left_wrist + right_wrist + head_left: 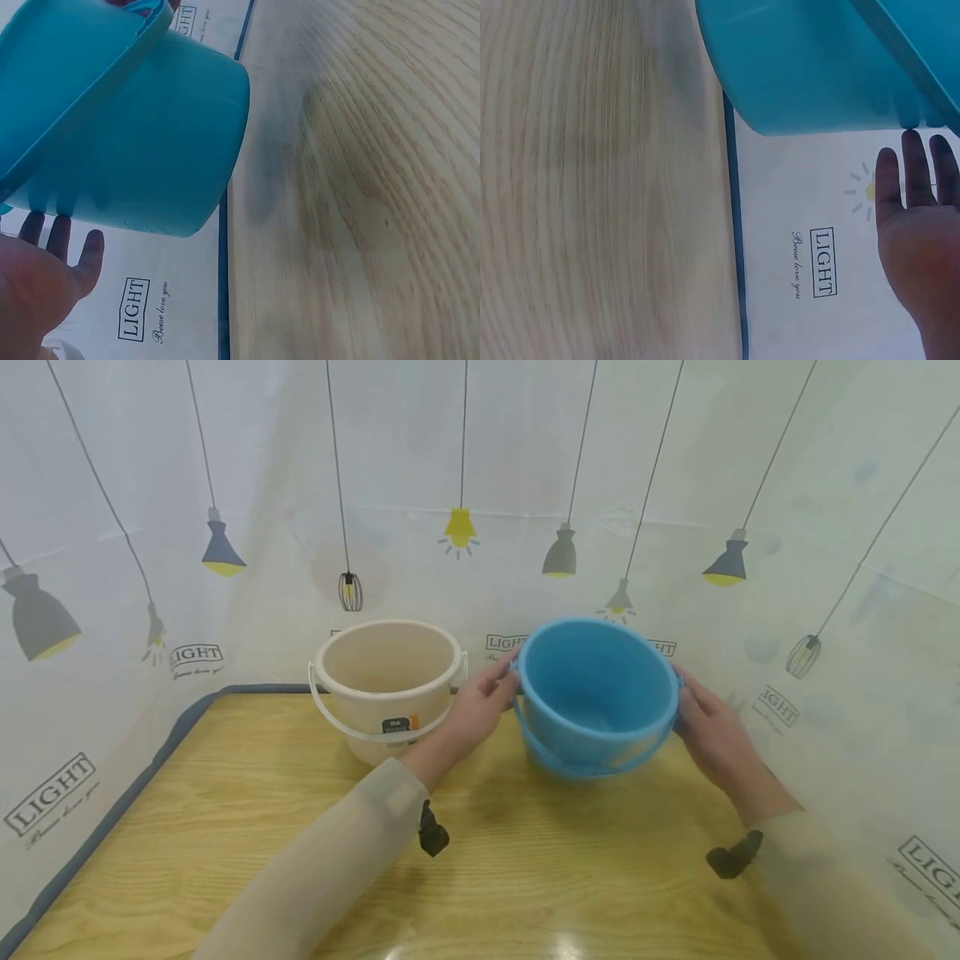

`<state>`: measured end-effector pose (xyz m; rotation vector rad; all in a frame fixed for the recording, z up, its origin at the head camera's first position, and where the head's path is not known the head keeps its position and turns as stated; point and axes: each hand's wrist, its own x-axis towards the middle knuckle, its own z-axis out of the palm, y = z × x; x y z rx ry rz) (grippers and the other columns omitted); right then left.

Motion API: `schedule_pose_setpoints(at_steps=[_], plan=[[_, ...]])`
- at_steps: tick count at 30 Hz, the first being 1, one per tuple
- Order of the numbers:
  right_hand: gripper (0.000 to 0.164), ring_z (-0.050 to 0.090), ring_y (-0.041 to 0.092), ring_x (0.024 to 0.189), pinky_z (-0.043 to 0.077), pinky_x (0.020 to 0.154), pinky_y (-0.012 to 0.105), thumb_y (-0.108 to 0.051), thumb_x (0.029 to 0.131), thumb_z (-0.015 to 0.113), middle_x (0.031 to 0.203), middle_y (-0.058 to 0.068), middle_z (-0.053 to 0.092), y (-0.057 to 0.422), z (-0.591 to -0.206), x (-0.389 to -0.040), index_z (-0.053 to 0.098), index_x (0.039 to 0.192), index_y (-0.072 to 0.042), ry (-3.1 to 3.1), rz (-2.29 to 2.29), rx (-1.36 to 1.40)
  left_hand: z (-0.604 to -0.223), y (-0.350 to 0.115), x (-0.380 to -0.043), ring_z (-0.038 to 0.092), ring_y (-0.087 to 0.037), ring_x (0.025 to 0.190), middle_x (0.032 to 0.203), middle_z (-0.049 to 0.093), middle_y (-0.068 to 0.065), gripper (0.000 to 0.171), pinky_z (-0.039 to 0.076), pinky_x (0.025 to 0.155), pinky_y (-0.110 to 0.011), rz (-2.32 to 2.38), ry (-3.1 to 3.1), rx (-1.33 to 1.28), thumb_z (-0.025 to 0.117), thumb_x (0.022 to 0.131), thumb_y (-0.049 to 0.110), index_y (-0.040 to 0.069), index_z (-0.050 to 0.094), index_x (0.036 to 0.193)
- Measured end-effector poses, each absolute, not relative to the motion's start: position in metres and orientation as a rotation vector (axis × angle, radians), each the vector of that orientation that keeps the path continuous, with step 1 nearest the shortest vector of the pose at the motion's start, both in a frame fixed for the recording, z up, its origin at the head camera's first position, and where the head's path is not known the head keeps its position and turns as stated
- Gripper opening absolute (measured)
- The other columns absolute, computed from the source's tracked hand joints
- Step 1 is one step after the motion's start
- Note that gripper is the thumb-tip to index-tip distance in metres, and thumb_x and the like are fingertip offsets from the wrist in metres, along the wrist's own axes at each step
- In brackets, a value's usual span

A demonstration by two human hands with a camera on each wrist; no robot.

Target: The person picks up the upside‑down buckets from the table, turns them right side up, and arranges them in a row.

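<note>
A blue plastic bucket (570, 739) is held up over the wooden table, its mouth tipped toward me. At its left side, my left hand (480, 703) holds it just under the rim by the handle joint. My right hand (716, 731) grips the opposite side in the same way. Both wrist views show fingers (58, 238) laid along the bucket's outer wall; the thumbs are hidden there. Its blue handle (577, 770) hangs down across the front. Behind my left forearm stands a cream bucket (356, 714), upright, with a white handle and a dark label.
The wooden table (247, 793) has a dark blue strip (161, 760) along its edge. Pale sheeting (405, 435) printed with hanging lamps and LIGHT labels encloses the back and both sides. A black band (432, 831) sits at my left wrist, another (735, 856) at my right.
</note>
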<state>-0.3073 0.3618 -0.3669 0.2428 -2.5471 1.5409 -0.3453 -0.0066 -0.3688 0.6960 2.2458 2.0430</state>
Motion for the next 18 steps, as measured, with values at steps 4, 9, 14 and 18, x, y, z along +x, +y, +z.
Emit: schedule_pose_setpoints(at_steps=[4,9,14,18], plan=[[0.061,0.03,0.031,0.169,0.032,0.133,0.064,-0.069,0.112,0.036,0.18,-0.004,0.036,0.357,-0.363,-0.308,0.034,0.169,-0.049,-2.541,1.556,0.2,-0.368,-0.004,-0.348,0.058,-0.03,0.151,0.169,0.052,-0.003,0.047,0.056,0.119,-0.05,2.075,2.219,0.671,0.052,0.113,0.058,0.06,0.044,0.159],[0.065,0.029,0.029,0.169,0.034,0.133,0.062,-0.074,0.11,0.036,0.181,-0.008,0.032,0.355,-0.361,-0.317,0.035,0.17,-0.046,-2.5,1.664,0.158,-0.367,0.0,-0.35,0.056,-0.031,0.152,0.174,0.046,-0.001,0.053,0.058,0.116,-0.049,2.11,2.199,0.629,0.052,0.113,0.06,0.052,0.043,0.164],[0.068,0.03,0.03,0.169,0.037,0.132,0.06,-0.074,0.109,0.037,0.182,-0.008,0.031,0.354,-0.36,-0.324,0.034,0.17,-0.046,-2.452,1.798,0.17,-0.368,0.004,-0.354,0.059,-0.031,0.15,0.175,0.045,0.003,0.053,0.059,0.115,-0.05,2.152,2.149,0.592,0.052,0.113,0.059,0.051,0.043,0.164],[0.068,0.028,0.029,0.17,0.037,0.132,0.059,-0.073,0.109,0.04,0.182,-0.01,0.03,0.353,-0.361,-0.327,0.036,0.17,-0.044,-2.407,1.877,0.193,-0.371,0.006,-0.359,0.059,-0.031,0.149,0.176,0.042,0.007,0.051,0.06,0.114,-0.051,2.178,2.117,0.56,0.052,0.112,0.06,0.053,0.045,0.162]])
